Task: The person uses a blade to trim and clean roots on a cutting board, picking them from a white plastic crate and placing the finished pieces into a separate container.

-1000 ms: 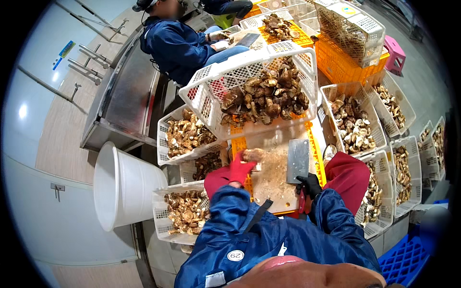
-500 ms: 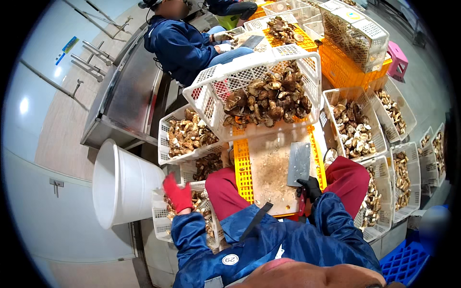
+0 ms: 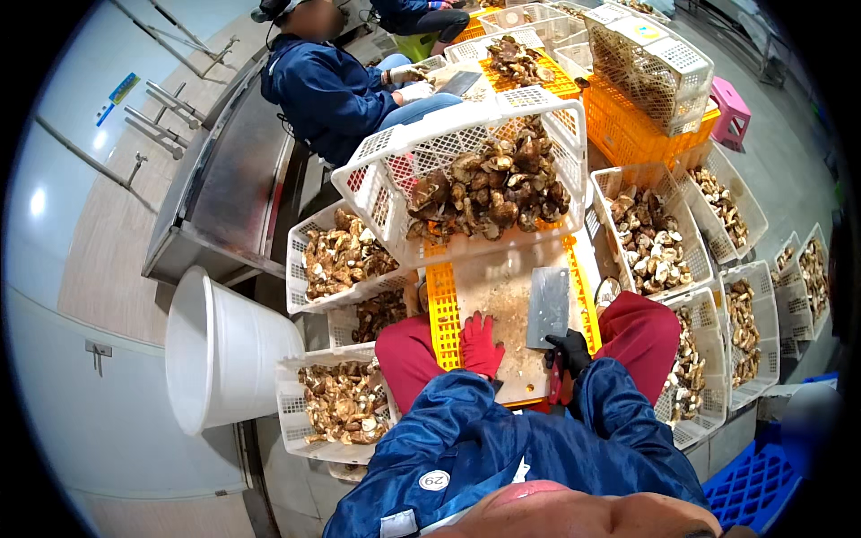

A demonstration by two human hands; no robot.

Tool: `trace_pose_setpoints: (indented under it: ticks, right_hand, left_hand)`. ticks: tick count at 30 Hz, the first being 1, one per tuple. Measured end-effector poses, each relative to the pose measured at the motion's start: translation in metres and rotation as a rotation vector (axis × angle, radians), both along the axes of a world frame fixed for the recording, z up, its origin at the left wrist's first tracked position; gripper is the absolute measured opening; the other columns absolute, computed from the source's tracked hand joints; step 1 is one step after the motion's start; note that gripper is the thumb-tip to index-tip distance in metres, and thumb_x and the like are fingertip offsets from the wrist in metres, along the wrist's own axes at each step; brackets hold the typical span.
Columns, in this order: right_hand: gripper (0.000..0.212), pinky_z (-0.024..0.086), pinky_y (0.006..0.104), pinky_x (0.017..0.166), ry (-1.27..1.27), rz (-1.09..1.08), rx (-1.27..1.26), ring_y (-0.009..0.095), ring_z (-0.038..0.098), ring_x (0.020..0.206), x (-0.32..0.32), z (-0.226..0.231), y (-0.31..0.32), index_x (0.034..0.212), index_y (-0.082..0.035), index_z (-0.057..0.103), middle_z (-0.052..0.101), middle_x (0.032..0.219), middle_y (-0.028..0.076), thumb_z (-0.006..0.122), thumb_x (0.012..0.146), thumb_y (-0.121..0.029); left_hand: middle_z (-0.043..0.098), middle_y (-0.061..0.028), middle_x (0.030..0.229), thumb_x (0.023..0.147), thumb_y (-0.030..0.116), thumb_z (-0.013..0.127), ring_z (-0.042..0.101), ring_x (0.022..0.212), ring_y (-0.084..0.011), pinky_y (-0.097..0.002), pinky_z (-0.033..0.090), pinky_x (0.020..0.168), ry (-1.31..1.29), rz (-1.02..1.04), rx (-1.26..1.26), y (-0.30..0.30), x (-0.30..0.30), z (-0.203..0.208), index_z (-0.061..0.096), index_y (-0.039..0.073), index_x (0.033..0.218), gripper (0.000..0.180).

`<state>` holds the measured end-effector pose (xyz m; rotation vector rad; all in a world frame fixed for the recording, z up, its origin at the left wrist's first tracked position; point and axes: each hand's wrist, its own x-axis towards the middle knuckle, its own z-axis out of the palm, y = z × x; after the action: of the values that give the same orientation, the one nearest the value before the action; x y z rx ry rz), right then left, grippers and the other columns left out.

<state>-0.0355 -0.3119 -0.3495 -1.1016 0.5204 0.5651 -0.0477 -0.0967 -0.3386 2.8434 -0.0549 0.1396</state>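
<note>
Red glove fabric covers my left hand [image 3: 482, 348], which rests on the near left part of the cutting board [image 3: 498, 287], fingers extended and slightly parted; no mushroom shows in it. My right hand [image 3: 571, 351], gloved in black, is wrapped around the handle of the cleaver [image 3: 548, 307]; its blade lies flat over the board's right side.

Status, as judged: partway. The dark mushrooms [image 3: 493, 193] heaped in the tilted white basket [image 3: 574, 148], at the board's far end, appear to be the portion left. The paler pieces [image 3: 341, 399] in the lower left crate [image 3: 289, 394] appear to be done; I cannot confirm that each is trimmed.

Clearances: the yellow crate [image 3: 442, 309] under the board projects along its left edge. My left knee [image 3: 404, 348] and right knee [image 3: 641, 334] limit low sideways travel. The basket bounds forward reach. Free room for the left hand lies over the board, left of the blade and short of the basket. Leftward reach must clear the left knee; the white tub [image 3: 247, 350] stands beyond the knee.
</note>
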Motion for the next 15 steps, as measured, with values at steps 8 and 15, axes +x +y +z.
trace_pose_setpoints:
  ticks: [8,15]
  right_hand:
    - [0.018,0.045,0.0365,0.038,0.039,0.015,-0.040,0.023,0.052,0.042,-0.001,0.018,0.007,0.091,0.000,0.053,0.054,0.059,0.014,0.060,0.076,-0.008]
    - [0.017,0.044,0.0395,0.036,0.012,-0.037,-0.036,0.027,0.052,0.039,0.000,0.002,0.003,0.089,0.000,0.054,0.053,0.054,0.015,0.061,0.075,-0.007]
  left_hand:
    - [0.029,-0.0152,0.134,0.066,0.024,0.063,0.025,0.122,-0.0343,-0.0419,0.022,0.101,0.084,-0.002,-0.055,0.011,0.002,0.001,0.041,0.011,0.123,0.063]
    - [0.029,-0.0142,0.134,0.066,0.025,0.063,0.025,0.123,-0.0337,-0.0417,0.022,0.101,0.139,-0.001,-0.087,0.007,0.005,0.007,0.041,0.011,0.123,0.062]
